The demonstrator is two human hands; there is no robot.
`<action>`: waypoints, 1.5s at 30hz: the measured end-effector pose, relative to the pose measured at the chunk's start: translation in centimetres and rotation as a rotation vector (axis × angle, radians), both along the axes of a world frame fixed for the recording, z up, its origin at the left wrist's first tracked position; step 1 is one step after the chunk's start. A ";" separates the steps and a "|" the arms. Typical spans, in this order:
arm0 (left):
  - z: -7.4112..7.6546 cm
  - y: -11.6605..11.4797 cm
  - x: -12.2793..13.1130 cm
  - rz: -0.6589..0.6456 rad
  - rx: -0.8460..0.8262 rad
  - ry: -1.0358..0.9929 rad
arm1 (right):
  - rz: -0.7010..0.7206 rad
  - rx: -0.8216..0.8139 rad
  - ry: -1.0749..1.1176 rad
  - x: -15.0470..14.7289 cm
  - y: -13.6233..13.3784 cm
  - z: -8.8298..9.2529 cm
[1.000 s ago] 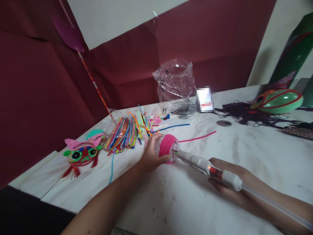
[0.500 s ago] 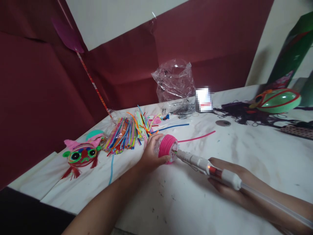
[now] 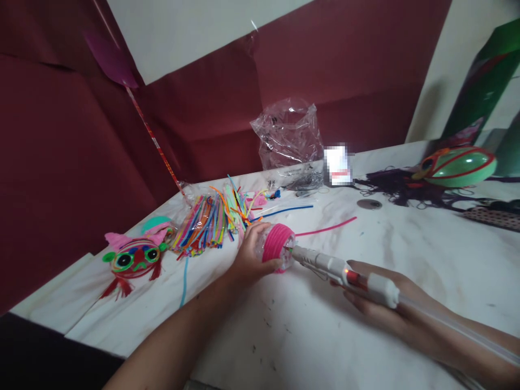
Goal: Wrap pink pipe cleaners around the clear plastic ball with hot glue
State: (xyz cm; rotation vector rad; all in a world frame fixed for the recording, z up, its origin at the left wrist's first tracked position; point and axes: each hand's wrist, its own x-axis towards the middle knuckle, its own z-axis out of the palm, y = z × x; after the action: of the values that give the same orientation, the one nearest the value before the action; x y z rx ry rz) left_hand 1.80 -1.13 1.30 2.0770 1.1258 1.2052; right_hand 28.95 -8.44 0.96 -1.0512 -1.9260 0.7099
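Centrally grips pink-wound ball [image 3: 277,245] with left hand [image 3: 248,261], clasps glue gun [image 3: 339,269] with right hand [image 3: 379,311], over stained white table [image 3: 410,244] below maroon backdrop [image 3: 60,162].

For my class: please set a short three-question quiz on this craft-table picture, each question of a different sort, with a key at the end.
1. True or false: the left hand grips the pink-wrapped ball.
2. What does the right hand hold?
A. scissors
B. glue gun
C. paintbrush
3. Fill the gap: the glue gun's nozzle points at the ____.

Key: 1 true; 2 B; 3 pink-wrapped ball.
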 end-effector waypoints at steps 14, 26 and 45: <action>-0.2 0.1 -0.1 -0.007 0.015 0.008 | 0.013 -0.045 -0.073 0.6 -0.6 2.8; -0.1 0.0 -0.1 -0.014 0.037 0.029 | -0.009 -0.118 0.040 0.8 0.3 0.7; 0.0 0.1 -0.2 -0.008 0.008 0.022 | -0.078 -0.127 0.052 0.2 -0.3 1.4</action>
State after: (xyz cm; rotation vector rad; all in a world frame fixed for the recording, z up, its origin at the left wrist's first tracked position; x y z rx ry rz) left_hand 1.63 -1.02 1.29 2.1031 1.1238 1.1880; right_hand 29.15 -8.75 2.39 -1.1673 -1.8050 0.8165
